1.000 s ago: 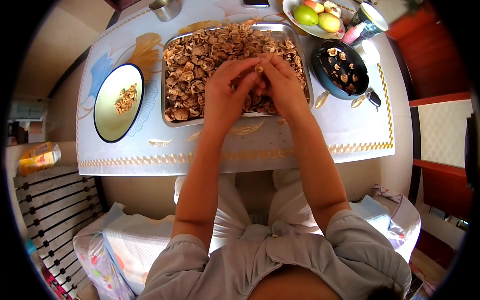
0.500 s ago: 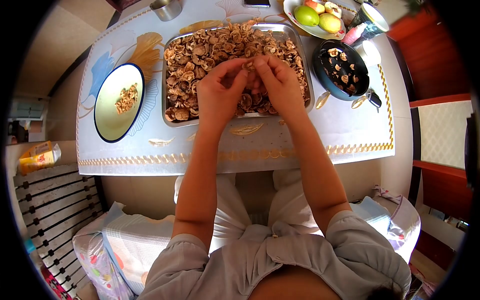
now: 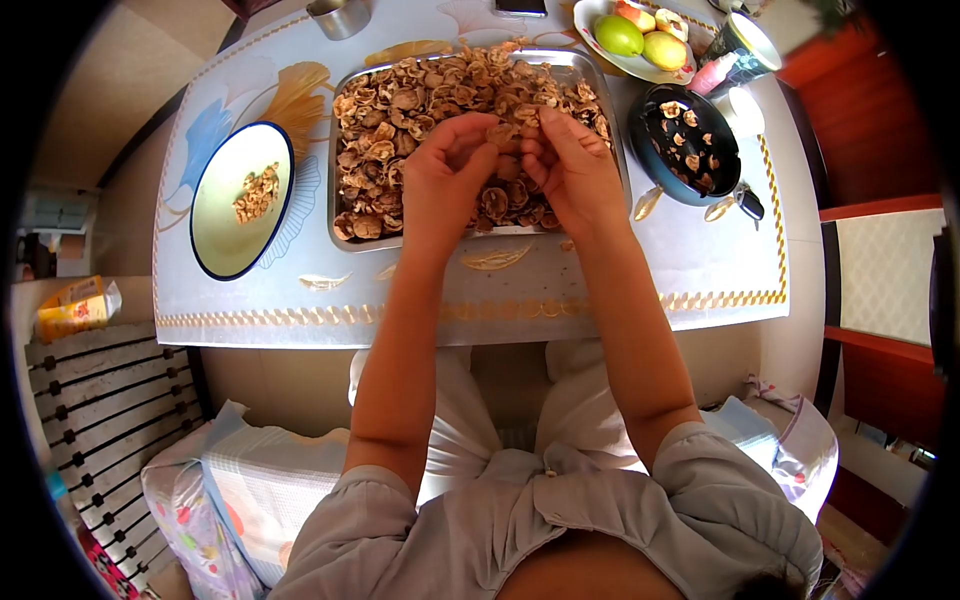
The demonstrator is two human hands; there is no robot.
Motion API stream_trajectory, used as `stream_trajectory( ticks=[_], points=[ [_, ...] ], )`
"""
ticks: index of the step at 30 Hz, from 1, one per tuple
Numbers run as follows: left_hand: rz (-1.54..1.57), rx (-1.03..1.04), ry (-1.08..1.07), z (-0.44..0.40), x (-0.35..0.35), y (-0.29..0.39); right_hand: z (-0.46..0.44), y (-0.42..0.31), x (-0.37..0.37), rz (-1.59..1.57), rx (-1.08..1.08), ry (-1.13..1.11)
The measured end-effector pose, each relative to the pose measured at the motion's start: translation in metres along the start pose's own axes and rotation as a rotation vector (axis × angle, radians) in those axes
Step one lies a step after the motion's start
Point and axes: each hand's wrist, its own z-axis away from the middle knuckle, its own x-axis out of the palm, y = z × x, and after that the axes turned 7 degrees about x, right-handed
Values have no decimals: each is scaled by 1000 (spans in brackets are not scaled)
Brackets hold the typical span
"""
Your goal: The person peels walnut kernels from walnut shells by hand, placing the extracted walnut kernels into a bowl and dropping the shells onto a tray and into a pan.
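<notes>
Both hands are over a metal tray (image 3: pixel 394 243) heaped with brown walnut shells (image 3: pixel 375 150). My left hand (image 3: pixel 445 180) pinches a piece of walnut shell (image 3: pixel 503 135) between thumb and fingers. Just to its right, my right hand (image 3: pixel 578 175) has its thumb and forefinger closed near a small light-brown piece (image 3: pixel 526 117), which looks like walnut. The fingertips of the two hands are a little apart. To the left, a blue-rimmed bowl (image 3: pixel 215 225) holds a small pile of walnut kernels (image 3: pixel 257 193).
A dark round pan (image 3: pixel 655 150) with walnut pieces stands right of the tray. Behind it are a fruit plate (image 3: pixel 593 38), a pink bottle (image 3: pixel 713 73), a patterned cup (image 3: pixel 745 45) and a white cup (image 3: pixel 740 110). A metal mug (image 3: pixel 340 18) stands at the back left.
My hands were together around a small piece and have now drawn slightly apart, with a shell piece showing at my left fingertips. The view has shifted slightly.
</notes>
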Motion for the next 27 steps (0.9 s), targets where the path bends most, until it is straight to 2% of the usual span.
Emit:
stream_trajectory(
  ticks=[2, 5, 8, 10, 13, 15, 17, 19, 20, 22, 23, 25, 27],
  points=[
    [347, -156, 13, 0, -2, 3, 2, 1, 6, 14, -52, 63],
    [640, -302, 44, -1, -8, 1, 1, 3, 10, 49, -108, 110],
    [800, -338, 59, -3, -11, -3, 0, 3, 8, 182, -145, 126],
    [837, -300, 16, -3, -14, -7, -1, -1, 26, 314, -196, 98],
    [864, -287, 8, -5, -18, -15, -8, -10, 76, 653, -250, -72],
    [863, -269, 31, -3, -19, -7, -12, -11, 121, 964, -444, -210],
    [875, -307, 91, -2, -19, 0, -36, 16, 146, 890, -479, -442],
    [890, -391, 187, -6, -22, 6, -42, 20, 158, 933, -544, -392],
    [826, -349, 191, -6, -25, 6, -43, 21, 162, 954, -573, -364],
    [698, -273, 197, -6, -33, 4, -46, 8, 132, 1206, -696, -208],
    [780, -284, 206, -8, -36, 3, -47, -1, 112, 1333, -757, -127],
    [942, -310, 223, -11, -37, 2, -33, -9, 77, 1380, -674, -169],
    [985, -354, 86, -9, -31, -3, -13, -8, 58, 1495, -708, -125]
  ],
)
